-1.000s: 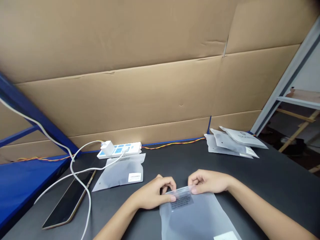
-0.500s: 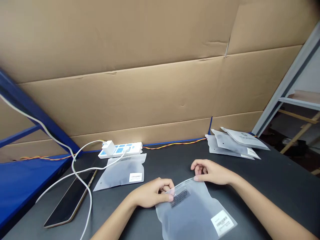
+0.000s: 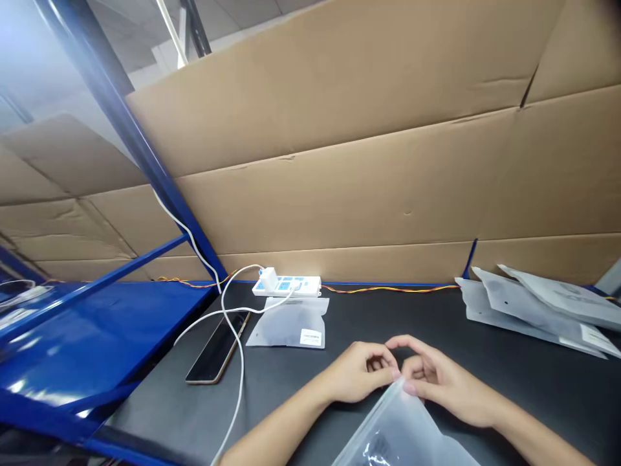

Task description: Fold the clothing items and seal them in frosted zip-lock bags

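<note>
A frosted plastic bag (image 3: pixel 412 427) lies at the bottom of the view, running partly out of the picture, with one corner raised towards my fingers. My left hand (image 3: pixel 361 372) pinches the bag's top corner between thumb and fingers. Close beside it, my right hand (image 3: pixel 444 385) grips the same corner with its thumb and bent fingers. The two hands nearly touch at the fingertips. Glare crosses the bag's front, so its contents cannot be made out.
Another frosted bag (image 3: pixel 286 323) with a white label lies before a power strip (image 3: pixel 305 285). A phone (image 3: pixel 218 349) and white cable (image 3: pixel 241 382) are on the left. Several overlapping bags (image 3: pixel 538 310) lie at the right. Cardboard (image 3: pixel 388 200) walls the table's back.
The view has swung left. My left hand has moved along the bag's top edge to my right hand. The bag has turned, its corner pointing up and its barcode label out of sight.
</note>
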`<state>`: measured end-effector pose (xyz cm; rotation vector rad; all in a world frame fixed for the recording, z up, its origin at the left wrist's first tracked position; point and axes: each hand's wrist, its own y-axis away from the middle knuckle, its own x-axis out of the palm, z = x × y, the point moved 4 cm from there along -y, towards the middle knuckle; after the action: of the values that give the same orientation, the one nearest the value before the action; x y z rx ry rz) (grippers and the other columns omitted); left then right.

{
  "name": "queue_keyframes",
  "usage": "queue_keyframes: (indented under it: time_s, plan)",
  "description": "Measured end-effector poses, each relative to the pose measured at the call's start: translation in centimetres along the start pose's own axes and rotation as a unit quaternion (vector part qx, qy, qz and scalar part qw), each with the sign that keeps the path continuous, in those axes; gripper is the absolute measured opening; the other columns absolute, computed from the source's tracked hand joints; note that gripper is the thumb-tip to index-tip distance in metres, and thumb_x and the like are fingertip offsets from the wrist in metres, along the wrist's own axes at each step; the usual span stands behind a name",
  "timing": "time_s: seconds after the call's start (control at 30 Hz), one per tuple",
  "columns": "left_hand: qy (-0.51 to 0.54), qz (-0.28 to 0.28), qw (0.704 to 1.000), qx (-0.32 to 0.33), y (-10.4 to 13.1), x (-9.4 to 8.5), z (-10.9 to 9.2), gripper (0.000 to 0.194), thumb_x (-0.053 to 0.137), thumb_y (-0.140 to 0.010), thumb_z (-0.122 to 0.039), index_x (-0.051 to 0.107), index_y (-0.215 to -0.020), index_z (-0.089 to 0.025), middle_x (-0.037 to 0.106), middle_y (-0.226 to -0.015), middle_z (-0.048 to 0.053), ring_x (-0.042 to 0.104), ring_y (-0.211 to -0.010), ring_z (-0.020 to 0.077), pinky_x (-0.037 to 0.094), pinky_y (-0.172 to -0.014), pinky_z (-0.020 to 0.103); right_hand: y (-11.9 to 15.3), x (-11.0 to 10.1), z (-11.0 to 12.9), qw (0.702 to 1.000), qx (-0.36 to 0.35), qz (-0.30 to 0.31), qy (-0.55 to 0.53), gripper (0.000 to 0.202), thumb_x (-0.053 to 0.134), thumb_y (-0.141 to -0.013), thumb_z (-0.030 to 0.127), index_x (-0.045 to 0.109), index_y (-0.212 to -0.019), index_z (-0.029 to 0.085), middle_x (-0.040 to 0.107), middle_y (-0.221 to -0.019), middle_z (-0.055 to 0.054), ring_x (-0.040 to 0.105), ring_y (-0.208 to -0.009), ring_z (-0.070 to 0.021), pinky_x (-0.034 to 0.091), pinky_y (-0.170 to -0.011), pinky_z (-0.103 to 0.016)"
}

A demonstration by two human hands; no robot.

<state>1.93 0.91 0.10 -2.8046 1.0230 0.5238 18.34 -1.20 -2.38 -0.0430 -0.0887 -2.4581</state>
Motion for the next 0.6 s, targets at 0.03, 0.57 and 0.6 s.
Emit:
queue_keyframes:
  time_s: [0.03, 0.57, 0.6]
  plan:
    - [-0.006, 0.001, 1.0, 0.003, 0.1, 0.1, -0.1, 0.018, 0.064, -0.088, -0.032, 0.069, -0.087, -0.015, 0.057, -0.07, -0.002, 0.048, -0.064, 0.0099, 0.039, -0.062, 0.02, 0.0, 0.0, 0.1, 1.0, -0.001, -0.004, 0.005, 0.049, 0.065, -0.089, 0.033, 0.04, -0.131, 0.028, 0.059, -0.078, 0.005, 0.053, -0.071, -0.0136, 0.043, -0.07, -0.028]
    - [-0.167, 0.071, 0.983, -0.023, 0.0, -3.8, 1.5, 0.01, 0.06, -0.085, -0.026, 0.065, -0.083, -0.017, 0.061, -0.075, -0.002, 0.053, -0.067, 0.0121, 0.04, -0.061, 0.02, 1.0, -10.2, 0.5, 0.944, -0.08, -0.305, 0.095, 0.032, 0.067, -0.082, 0.048, 0.048, -0.088, 0.024, 0.052, -0.076, 0.002, 0.047, -0.061, -0.0125, 0.036, -0.053, -0.025]
    - [-0.176, 0.058, 0.983, -0.017, 0.1, -4.1, 1.5, 0.011, 0.059, -0.086, -0.026, 0.064, -0.084, -0.017, 0.061, -0.077, -0.002, 0.053, -0.068, 0.0124, 0.04, -0.062, 0.021, 1.2, -10.9, 0.3, 0.937, -0.083, -0.325, 0.096, 0.033, 0.068, -0.081, 0.049, 0.048, -0.087, 0.024, 0.053, -0.076, 0.002, 0.047, -0.06, -0.0122, 0.036, -0.051, -0.024]
